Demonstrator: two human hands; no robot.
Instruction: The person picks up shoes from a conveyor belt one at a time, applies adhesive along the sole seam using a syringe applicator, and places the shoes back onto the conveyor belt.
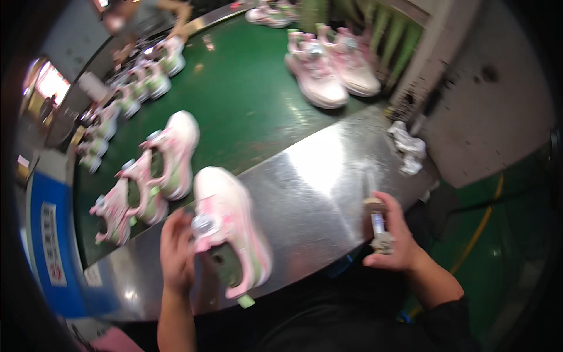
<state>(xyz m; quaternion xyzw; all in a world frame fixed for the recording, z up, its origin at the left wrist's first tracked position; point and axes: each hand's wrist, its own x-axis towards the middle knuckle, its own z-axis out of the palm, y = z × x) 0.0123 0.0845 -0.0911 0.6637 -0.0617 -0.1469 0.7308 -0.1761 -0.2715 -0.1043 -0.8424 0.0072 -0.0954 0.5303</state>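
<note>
A white and pink sneaker (pixel 226 205) with a silver dial and green lining stands on the metal ledge in front of me, toe pointing away. My left hand (pixel 177 252) is upright at its left side, close to the dial, fingers loosely apart; blur hides whether they touch the shoe. Off to the right, over the ledge's edge, my right hand (pixel 399 237) is closed around a small tool (pixel 378 226) with a round tan collar, a pale labelled shaft and a ragged lower end. A faint thin pale streak rises above the collar.
Several matching sneakers (pixel 176 149) stand left on the green belt (pixel 234 76), with a row (pixel 141 82) beyond. A pair (pixel 328 67) stands far right. Crumpled white paper (pixel 407 146) lies on the metal ledge (pixel 299 217). Another person (pixel 141 17) is at the far left.
</note>
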